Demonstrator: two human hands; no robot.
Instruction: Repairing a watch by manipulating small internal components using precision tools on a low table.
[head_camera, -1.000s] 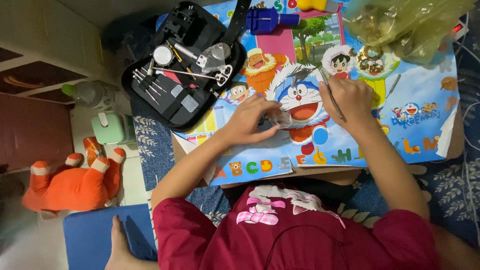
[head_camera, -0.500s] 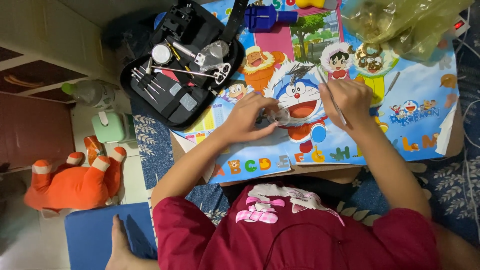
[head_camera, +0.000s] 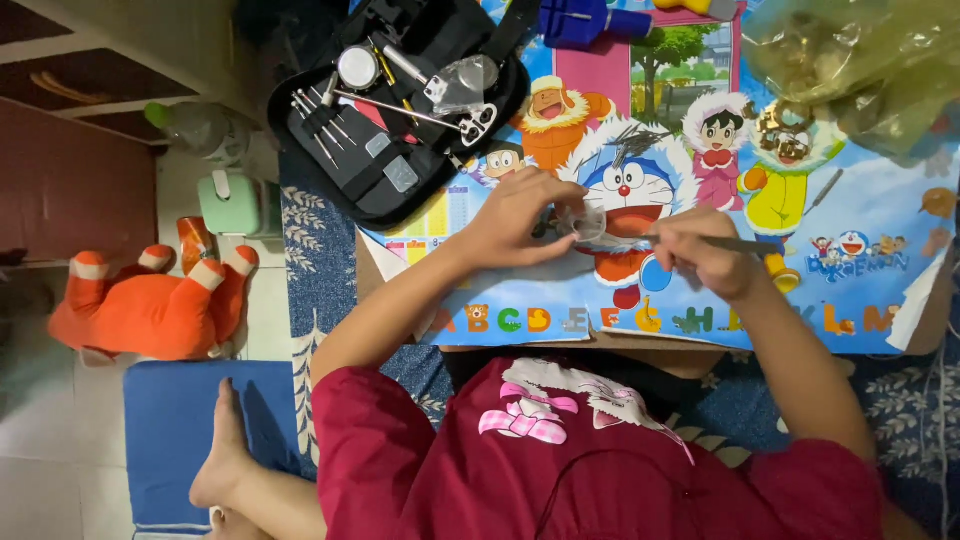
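Near the middle of the cartoon mat that covers the counter, the left hand pinches a small clear round piece between its fingertips, holding it just above the mat. Just beside it, the right hand is closed around a thin tool, whose tip points at the clear piece and touches or nearly touches it; which of the two cannot be told. Close behind the left hand lies an open black tool case, hanging past the mat's left edge and leaving only a narrow strip of free mat between case and knuckles. A crumpled clear plastic bag fills the far right corner, and a blue tool sits at the far edge. To the right of the right hand the mat lies open towards its right edge. Its near edge, with coloured letters, runs just below both wrists. An orange plush toy lies on the floor, well apart to the left.
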